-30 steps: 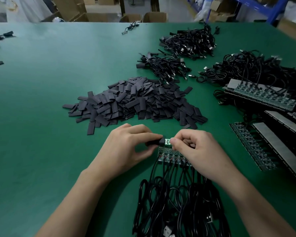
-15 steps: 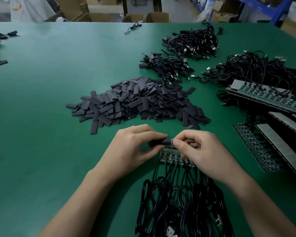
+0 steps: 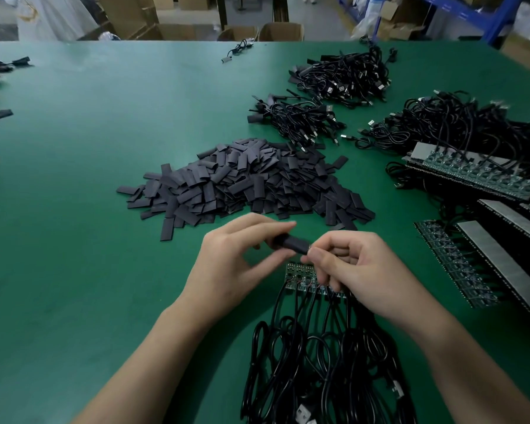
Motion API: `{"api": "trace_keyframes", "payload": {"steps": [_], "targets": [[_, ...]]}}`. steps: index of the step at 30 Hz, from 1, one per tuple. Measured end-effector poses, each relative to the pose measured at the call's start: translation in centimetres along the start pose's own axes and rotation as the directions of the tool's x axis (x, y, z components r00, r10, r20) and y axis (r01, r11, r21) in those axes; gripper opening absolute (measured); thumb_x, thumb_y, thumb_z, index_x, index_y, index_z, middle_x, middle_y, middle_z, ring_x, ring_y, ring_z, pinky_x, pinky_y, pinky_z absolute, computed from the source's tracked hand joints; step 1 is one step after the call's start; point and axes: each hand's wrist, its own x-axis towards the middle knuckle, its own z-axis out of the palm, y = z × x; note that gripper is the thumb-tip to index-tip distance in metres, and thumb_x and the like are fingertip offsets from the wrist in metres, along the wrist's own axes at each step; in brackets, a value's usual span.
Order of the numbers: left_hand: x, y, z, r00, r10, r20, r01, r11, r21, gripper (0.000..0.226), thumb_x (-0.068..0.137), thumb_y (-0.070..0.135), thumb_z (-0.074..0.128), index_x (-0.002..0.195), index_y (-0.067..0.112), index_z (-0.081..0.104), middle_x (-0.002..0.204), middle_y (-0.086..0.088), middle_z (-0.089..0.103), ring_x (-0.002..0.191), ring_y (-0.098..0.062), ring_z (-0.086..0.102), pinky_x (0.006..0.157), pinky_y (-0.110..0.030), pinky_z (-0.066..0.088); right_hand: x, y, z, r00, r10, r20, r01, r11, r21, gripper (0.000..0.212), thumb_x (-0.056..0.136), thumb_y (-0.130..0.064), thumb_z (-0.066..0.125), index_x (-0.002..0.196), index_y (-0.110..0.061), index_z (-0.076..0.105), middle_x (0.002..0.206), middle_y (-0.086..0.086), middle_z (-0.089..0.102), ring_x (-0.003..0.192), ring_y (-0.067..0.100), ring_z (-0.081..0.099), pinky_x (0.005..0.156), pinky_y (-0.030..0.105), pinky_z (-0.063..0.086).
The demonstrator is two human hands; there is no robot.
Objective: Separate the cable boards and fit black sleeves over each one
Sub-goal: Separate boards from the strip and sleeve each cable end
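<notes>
Left hand: fingers & thumb pinch a black sleeve, held just above the table, by its near edge, approx. mid-width. Right hand: fingers curled, thumb tip touching the sleeve's right end. We judge they grip the board going in there, but the board is hidden by sleeve & fingers.

Sleeve's long axis runs left-right, right end a bit lower, so its mouth faces the right hand; both hands meet at that end. We reckon the next push goes along that axis, left hand toward right.

Just below the hands lies the strip of boards, cables trailing to the near edge. Pile of sleeves sits beyond, mid-table. More board strips by the right edge; cable bundles toward the far right corner.
</notes>
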Motion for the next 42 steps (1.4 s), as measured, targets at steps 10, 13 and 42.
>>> {"api": "trace_keyframes", "payload": {"steps": [10,13,42], "targets": [[0.0,0.7,1.1,0.932,-0.346,-0.108,0.276,0.869,-0.41,0.034,0.077,0.023,0.082,0.111,0.024,0.076,0.092,0.004,0.077,0.083,-0.015,0.074,0.083,-0.024,0.058,0.1,-0.1,0.2,1.0,-0.007,0.007,0.006,0.985,0.173,0.024,0.101,-0.009,0.062,0.095,-0.023,0.079,0.075,0.003,0.073,0.06,0.009,0.059,0.065,0.017,0.05],[0.0,0.7,1.3,0.917,-0.389,-0.083,0.304,0.82,-0.486,0.03,0.078,0.02,0.082,0.107,0.026,0.077,0.093,0.003,0.079,0.085,-0.015,0.076,0.083,-0.025,0.058,0.2,0.0,0.4,1.0,-0.001,-0.011,0.003,0.985,0.173,0.023,0.101,-0.012,0.063,0.093,-0.026,0.079,0.076,0.004,0.074,0.06,0.01,0.06,0.064,0.017,0.051],[0.4,0.7,0.9,0.853,-0.521,0.009,0.347,0.554,-0.757,0.022,0.097,0.013,0.068,0.118,0.019,0.07,0.1,-0.006,0.079,0.09,-0.02,0.075,0.073,-0.026,0.058,0.4,-0.3,-0.3,0.982,-0.072,-0.172,0.033,0.976,-0.216,0.015,0.099,-0.03,0.064,0.086,-0.032,0.072,0.058,0.006,0.067,0.047,0.009,0.058,0.053,0.014,0.041]]}}
